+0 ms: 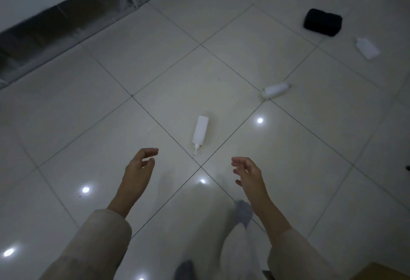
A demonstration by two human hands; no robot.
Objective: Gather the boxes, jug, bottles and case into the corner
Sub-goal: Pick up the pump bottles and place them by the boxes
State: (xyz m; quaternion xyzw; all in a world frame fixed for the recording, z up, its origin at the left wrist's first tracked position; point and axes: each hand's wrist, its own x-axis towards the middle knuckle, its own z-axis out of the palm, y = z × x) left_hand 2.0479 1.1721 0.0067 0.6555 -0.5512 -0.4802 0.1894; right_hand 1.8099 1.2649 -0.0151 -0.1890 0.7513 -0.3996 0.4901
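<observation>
both hands, left hand (142, 162) and right hand (246, 170), hang loosely curled and empty above a white nozzle bottle (200, 131) lying on the glossy tiled floor (88, 102); it looks light, rigid and smooth, best gripped around its body.

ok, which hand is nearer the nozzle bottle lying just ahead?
Left, narrowly. The left hand is just below-left of the nozzle bottle; the right hand sits below-right, slightly farther. Neither touches it.
</observation>
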